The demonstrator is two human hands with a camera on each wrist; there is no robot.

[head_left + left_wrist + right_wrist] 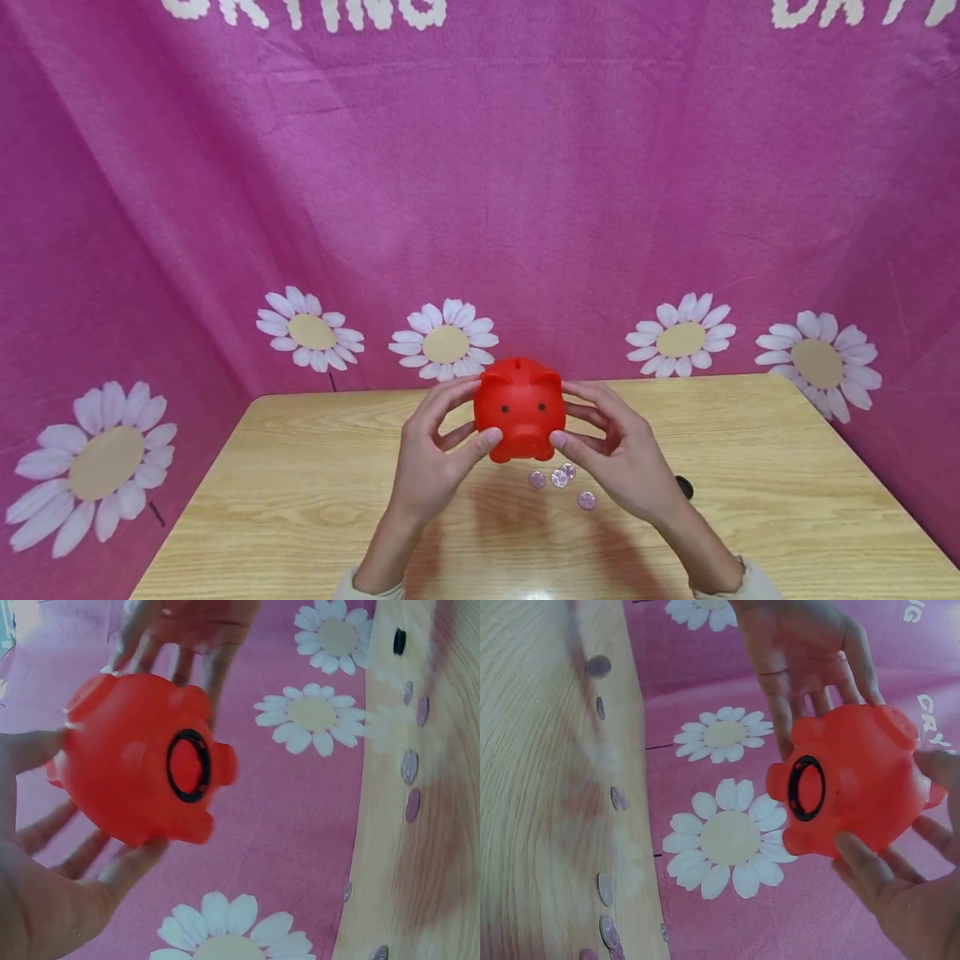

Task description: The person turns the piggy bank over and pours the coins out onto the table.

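Note:
A red piggy bank [519, 410] is held up off the table between both hands, its snout facing me and a slot on top. My left hand [442, 450] grips its left side, thumb low at the front and fingers along the side. On the opposite side my right hand [618, 454] holds it the same way. Both wrist views show the underside, where a black ring [794, 791] surrounds a round opening. Several coins [559, 478] lie on the table below. Beyond my right wrist is a small black round piece [684, 487], partly hidden by the arm.
The light wooden table [300, 483] extends to both sides of the hands. Behind it and at its sides hangs a pink cloth [525, 208] printed with white daisies and lettering. More coins [598, 666] show along the table in the right wrist view.

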